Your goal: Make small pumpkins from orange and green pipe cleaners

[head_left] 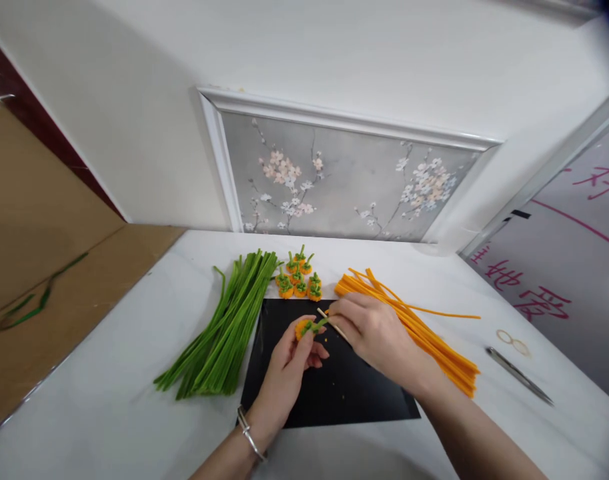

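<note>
In the head view, the left hand (289, 357) comes up from the lower edge, a silver bracelet (250, 435) at its wrist. Its thumb and index finger pinch a small orange piece (301, 329) with a green stem (318, 326), holding it over the upper part of a black mat (344, 393); the other fingers curl loosely below, slightly parted. The stem points toward the right hand (371, 330).

The right hand reaches in from the lower right, knuckles up and wrist bent, its forearm slanting across the mat's right edge. Its fingers are drawn together around a pale stick (340, 333), their tips at the stem's end; whether they also grip the stem, I cannot tell.

Beyond the mat, a group of similar orange pieces (300, 289) with green tops stands on the white tabletop (109, 427). A bundle of green strips (229, 340) lies left of the mat. Orange strips (434, 340) lie to the right, partly behind the right hand, with a metal tool (519, 375) and two joined rings (504, 337) farther right.
</note>
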Demonstrator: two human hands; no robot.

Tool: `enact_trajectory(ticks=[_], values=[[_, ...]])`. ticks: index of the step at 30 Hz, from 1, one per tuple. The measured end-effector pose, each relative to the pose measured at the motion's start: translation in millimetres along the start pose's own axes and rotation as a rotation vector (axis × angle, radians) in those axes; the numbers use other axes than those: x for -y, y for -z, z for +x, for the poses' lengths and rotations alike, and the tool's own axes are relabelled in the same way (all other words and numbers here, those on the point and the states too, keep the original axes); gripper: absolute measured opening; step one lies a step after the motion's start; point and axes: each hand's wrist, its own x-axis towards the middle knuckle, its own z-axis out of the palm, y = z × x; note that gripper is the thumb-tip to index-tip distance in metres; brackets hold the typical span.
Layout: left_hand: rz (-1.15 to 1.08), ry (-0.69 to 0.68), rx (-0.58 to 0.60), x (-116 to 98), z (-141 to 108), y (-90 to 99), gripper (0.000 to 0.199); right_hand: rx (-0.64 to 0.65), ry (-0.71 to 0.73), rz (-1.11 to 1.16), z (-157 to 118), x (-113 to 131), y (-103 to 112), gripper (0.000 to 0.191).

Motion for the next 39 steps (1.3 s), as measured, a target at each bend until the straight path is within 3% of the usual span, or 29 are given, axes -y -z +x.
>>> enact_trajectory(ticks=[4, 11, 14, 18, 23, 30, 35, 39], values=[[-0.11, 0.109, -0.04, 3.3, -1.4, -0.9, 0.051, 0.057, -0.128, -0.172, 27.8, -11.4, 2.7, 0.019], [-0.009, 0.135, -0.09, 13.0, 1.1, 3.4, 0.054, 0.053, -0.301, -0.382, 79.3, -47.6, -16.9, 0.021], [-0.005, 0.134, -0.097, 16.2, 3.2, 5.0, 0.057, 0.117, -0.317, -0.42, 97.6, -57.6, -32.2, 0.018], [0.0, 0.128, -0.093, 20.3, 4.6, 6.3, 0.059, 0.2, -0.303, -0.428, 113.1, -61.1, -49.4, 0.029], [0.007, 0.128, -0.077, 22.1, 4.8, 6.6, 0.06, 0.209, -0.294, -0.386, 118.6, -61.8, -55.6, 0.03], [-0.002, 0.14, -0.063, 23.8, 5.7, 6.8, 0.058, 0.018, -0.308, -0.218, 98.7, -59.6, -30.9, 0.03], [-0.014, 0.142, -0.064, 19.4, 6.5, 6.6, 0.053, -0.074, -0.275, -0.014, 46.9, -45.7, -8.4, 0.019], [0.074, 0.104, -0.025, 15.5, 7.5, 4.9, 0.024, -0.132, -0.313, 0.09, -4.5, -32.7, -3.3, 0.023]])
